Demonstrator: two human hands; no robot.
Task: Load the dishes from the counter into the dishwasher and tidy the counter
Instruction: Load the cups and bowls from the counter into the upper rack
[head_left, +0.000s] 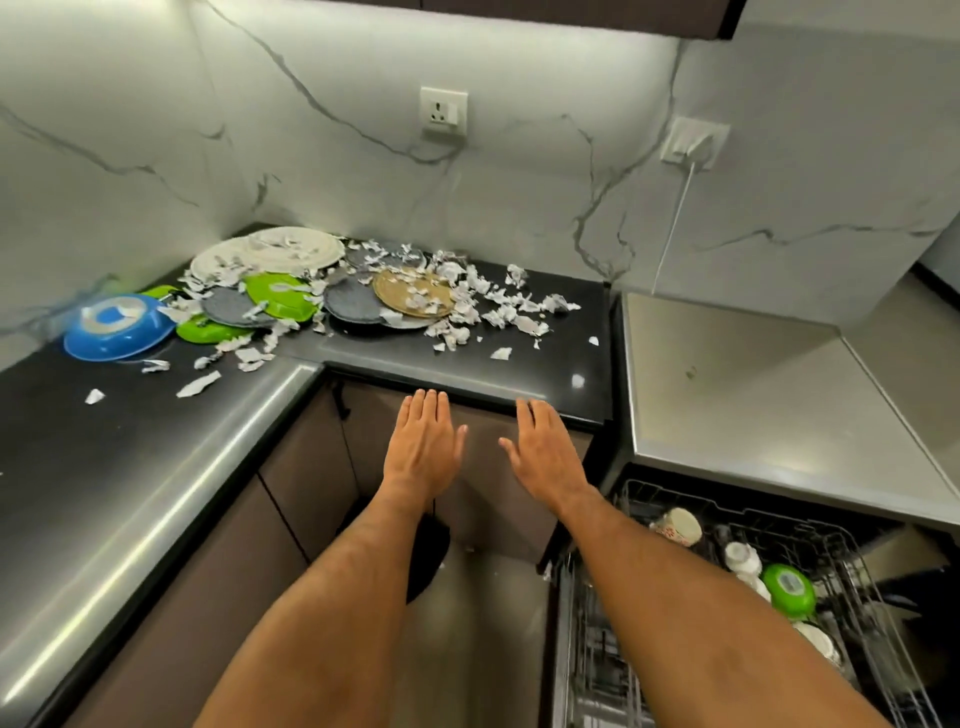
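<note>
Both hands are held out flat over the near edge of the black stone tabletop (467, 364), fingers straight and together, palms down. Nothing is gripped: the left hand (423, 441) and the right hand (543, 449) are each an open, empty grip, and neither is seen to touch a dish. This posture is judged to be a reach toward the pile, not yet a hold.

The dishes are gathered in the far left corner of the tabletop, against the marbled wall, well apart from both hands. A blue plastic bowl (119, 327) lies at the left end, upside down. Beside it are green plastic plates (278, 296), grey speckled plates (353, 304), a tan round plate (413, 293) and two large white round plates (265, 252) at the back. They overlap one another in a loose heap. Torn white paper scraps (498, 306) are strewn over and around them, spreading toward the right edge.

The pulled-out wire dishwasher rack (779, 597) stands low at the right, below the tabletop's right end. A green bowl (788, 590) and white cups (680, 526) already sit in it, so loading is judged partly done. The nearest dishes lie ahead and to the left of the left hand.
</note>
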